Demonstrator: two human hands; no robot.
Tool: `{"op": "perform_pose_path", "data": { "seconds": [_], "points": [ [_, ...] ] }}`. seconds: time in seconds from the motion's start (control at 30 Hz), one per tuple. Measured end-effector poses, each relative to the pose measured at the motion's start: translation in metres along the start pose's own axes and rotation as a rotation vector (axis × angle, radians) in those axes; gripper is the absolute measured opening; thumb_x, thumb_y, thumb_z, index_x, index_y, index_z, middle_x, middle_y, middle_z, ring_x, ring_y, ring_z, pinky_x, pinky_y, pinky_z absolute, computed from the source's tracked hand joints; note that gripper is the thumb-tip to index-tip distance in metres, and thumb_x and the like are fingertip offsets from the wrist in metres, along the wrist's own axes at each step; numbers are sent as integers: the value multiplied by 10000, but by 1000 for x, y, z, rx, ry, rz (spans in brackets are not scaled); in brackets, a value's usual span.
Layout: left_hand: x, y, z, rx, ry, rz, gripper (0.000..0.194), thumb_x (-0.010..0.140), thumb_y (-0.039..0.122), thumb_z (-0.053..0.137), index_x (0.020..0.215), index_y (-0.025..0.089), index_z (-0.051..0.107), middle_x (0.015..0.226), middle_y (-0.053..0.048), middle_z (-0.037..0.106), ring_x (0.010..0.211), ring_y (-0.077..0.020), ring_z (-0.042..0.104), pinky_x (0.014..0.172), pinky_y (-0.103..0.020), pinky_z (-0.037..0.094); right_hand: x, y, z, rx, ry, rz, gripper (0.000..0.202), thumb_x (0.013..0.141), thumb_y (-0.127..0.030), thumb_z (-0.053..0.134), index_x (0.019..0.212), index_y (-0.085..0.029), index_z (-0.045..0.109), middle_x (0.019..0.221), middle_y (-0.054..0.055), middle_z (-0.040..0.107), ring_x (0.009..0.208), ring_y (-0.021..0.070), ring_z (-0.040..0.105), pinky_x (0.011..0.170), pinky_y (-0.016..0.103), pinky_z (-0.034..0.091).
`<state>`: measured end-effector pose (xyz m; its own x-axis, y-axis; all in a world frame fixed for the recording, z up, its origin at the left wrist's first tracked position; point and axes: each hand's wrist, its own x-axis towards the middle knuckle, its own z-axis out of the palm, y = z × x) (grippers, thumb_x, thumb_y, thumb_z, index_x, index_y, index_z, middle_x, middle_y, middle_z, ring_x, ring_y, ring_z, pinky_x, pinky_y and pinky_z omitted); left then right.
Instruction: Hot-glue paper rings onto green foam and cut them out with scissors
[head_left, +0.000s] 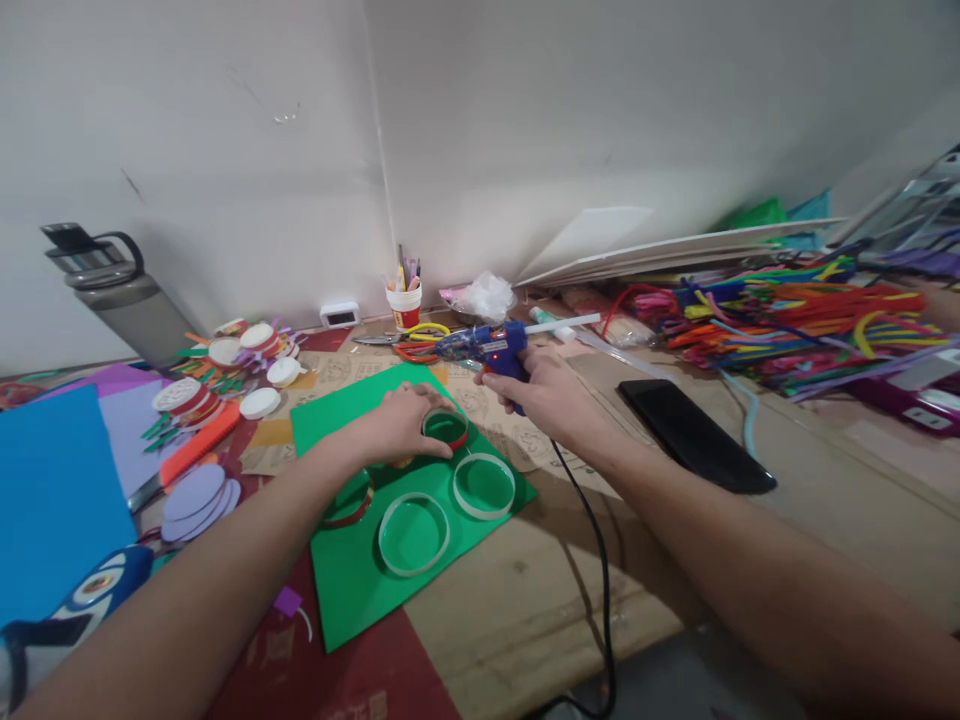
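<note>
A green sheet (360,600) lies on the table with several rings standing on edge on it. Two pale rings, one at the front (414,534) and one at the right (484,486), sit apart from my hands. My left hand (401,425) reaches over the sheet, its fingers and thumb around a red-rimmed ring (455,441) at the back. Another red ring (349,500) is partly hidden by my left forearm. My right hand (544,385) grips a blue glue gun (504,350) with a white stick out of its rear, nozzle pointing left above the table.
A black phone (694,435) lies at the right, before a heap of coloured pipe cleaners (810,320). A black cable (600,560) hangs from the glue gun. At the left are a bottle (135,310), an orange cutter (199,442) and purple discs (196,505). A pen cup (405,307) stands behind.
</note>
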<state>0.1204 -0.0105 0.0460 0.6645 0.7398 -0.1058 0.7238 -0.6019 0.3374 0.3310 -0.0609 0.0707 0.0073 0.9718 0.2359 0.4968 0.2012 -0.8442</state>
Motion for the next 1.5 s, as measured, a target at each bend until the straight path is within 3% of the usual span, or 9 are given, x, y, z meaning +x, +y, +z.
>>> {"op": "perform_pose_path", "data": {
  "seconds": [0.23,0.43,0.63,0.8,0.9,1.07,1.33,1.5],
  "points": [
    [0,-2,1,9,-32,15,643,725,510,744,1299,253,608,1340,-115,563,1243,-350,488,1040,-464,394,2,6,2,62,7,7,223,786,-375,649,897,-198,574,587,-35,562,492,133,517,478,272,398],
    [3,-8,7,-23,-9,29,557,723,497,753,1226,280,648,1293,-85,591,1226,-312,515,1038,-424,404,1,2,1,54,3,14,203,785,-374,644,855,-200,565,573,-34,559,498,138,525,493,278,405],
    [-10,-9,-3,-86,62,1,799,675,625,735,1354,254,538,1405,-121,523,1274,-338,486,1048,-461,405,0,3,3,57,8,27,209,779,-375,655,852,-203,564,572,-32,559,494,140,522,494,283,413],
    [-39,-19,-15,-172,166,-162,640,756,655,638,1198,192,609,1223,-113,640,1114,-284,604,962,-404,472,0,4,4,67,-13,27,219,780,-390,644,848,-197,569,578,-23,563,510,150,546,505,288,419],
    [-53,-25,-12,-141,151,-229,626,729,655,664,1160,203,628,1198,-106,649,1083,-287,617,914,-393,493,0,2,5,20,-13,31,201,781,-378,651,826,-201,567,557,-26,555,502,150,543,496,282,406],
    [-60,-32,-2,-81,106,-138,734,673,642,724,1259,220,594,1279,-117,600,1189,-307,556,990,-401,449,-3,1,8,-35,-16,35,192,790,-365,660,828,-191,590,580,-9,584,485,149,543,489,283,405],
    [-60,-36,2,-69,128,-140,559,716,516,745,1174,211,645,1171,-94,645,1109,-278,587,933,-364,468,-4,14,16,-4,-68,27,279,804,-419,645,960,-188,631,634,2,634,528,161,580,519,287,440],
    [-63,-37,3,-132,151,-135,515,712,521,742,1129,228,666,1149,-73,656,1071,-283,601,894,-380,487,-6,20,22,62,-139,30,271,800,-408,651,976,-203,633,814,52,709,587,180,606,563,322,490]
  ]
}}
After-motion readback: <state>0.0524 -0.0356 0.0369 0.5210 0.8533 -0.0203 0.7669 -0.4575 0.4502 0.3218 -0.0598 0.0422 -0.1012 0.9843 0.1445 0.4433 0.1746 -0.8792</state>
